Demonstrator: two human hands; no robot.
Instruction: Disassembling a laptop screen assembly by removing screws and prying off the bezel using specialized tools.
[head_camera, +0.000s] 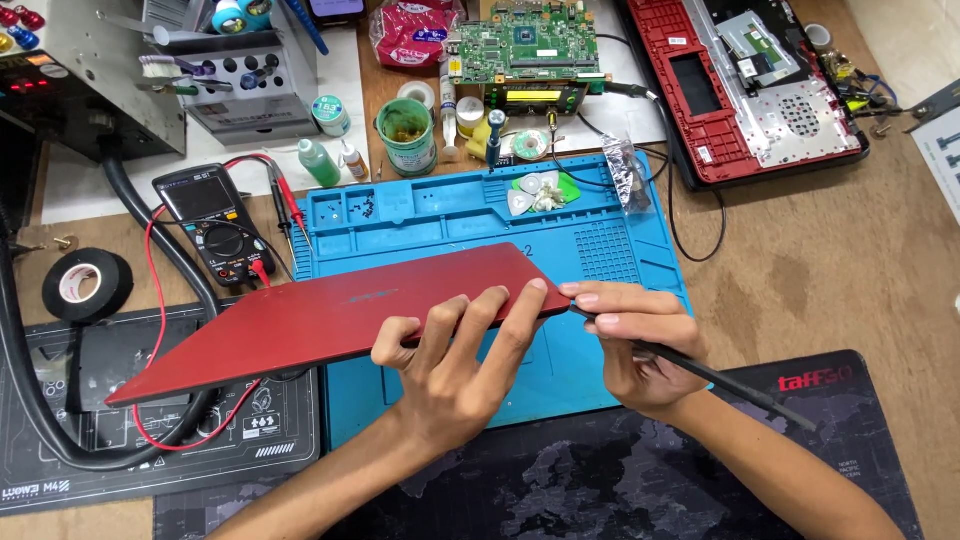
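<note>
My left hand (455, 370) grips the near edge of a thin red laptop lid panel (330, 315), holding it tilted above the blue repair mat (600, 250). My right hand (635, 345) pinches a slim black pry tool (720, 380) whose tip meets the panel's right corner. The tool's handle runs back to the right over my forearm.
A black multimeter (215, 225) with red leads and a roll of black tape (87, 283) lie left. A green circuit board (525, 45), bottles, a green cup (407, 135) and picks (540, 190) sit behind the mat. An opened red laptop base (745, 85) lies at the back right. Dark mats cover the near side.
</note>
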